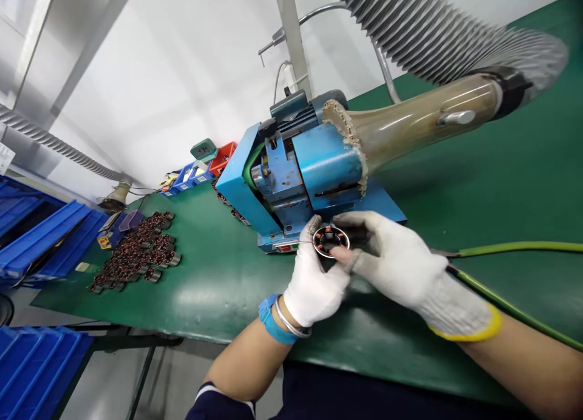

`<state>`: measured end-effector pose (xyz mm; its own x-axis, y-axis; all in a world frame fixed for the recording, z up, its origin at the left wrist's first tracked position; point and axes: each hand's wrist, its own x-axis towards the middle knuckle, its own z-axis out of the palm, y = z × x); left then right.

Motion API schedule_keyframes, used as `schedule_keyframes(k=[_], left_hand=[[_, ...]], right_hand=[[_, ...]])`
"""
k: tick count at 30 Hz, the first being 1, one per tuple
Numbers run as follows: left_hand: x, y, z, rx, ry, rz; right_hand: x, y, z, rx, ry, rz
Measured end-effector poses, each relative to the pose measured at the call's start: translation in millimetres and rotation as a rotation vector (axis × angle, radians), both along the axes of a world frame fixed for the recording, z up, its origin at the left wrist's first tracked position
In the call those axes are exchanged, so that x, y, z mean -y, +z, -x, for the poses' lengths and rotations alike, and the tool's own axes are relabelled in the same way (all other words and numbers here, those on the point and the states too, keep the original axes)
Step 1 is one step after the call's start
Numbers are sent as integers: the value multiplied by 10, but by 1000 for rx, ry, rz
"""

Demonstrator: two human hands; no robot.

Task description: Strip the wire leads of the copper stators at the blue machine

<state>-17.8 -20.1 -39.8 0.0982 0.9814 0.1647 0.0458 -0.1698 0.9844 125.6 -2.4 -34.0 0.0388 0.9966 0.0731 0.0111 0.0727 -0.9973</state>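
Note:
A small round motor stator [330, 240] with copper windings and a silver rim is held between both gloved hands just above the green table [218, 274]. My left hand [313, 277], in a white glove, grips its left side. My right hand [401, 262], also gloved, pinches its right side with fingertips on the rim. The stator sits right in front of a blue bench machine [291, 171].
A pile of several similar wound stators [136, 250] lies at the table's left. Blue bins [40, 238] stand left of the table, small blue and red bins [200, 168] at the back. A ribbed extraction hose with clear funnel [423, 116] meets the machine. Green cables [514, 247] cross the right.

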Motion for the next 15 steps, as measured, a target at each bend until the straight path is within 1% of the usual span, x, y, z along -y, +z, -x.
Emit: schedule_keyframes(k=[2, 5, 7, 10, 12, 15], left_hand=[[-26, 11, -22, 73, 19, 29], [-86, 87, -82, 47, 128, 57], [-130, 163, -129, -3, 177, 70], [-205, 268, -192, -39, 204, 60], [-261, 310, -221, -56, 222, 40], [-333, 338, -241, -86, 241, -7]], right_hand=[[38, -53, 53, 8, 18, -33], [10, -70, 60, -41, 38, -44], [-46, -26, 36, -68, 61, -42], [-140, 87, 4, -56, 46, -69], [-192, 153, 1, -59, 30, -101], [-242, 200, 14, -67, 14, -140]])
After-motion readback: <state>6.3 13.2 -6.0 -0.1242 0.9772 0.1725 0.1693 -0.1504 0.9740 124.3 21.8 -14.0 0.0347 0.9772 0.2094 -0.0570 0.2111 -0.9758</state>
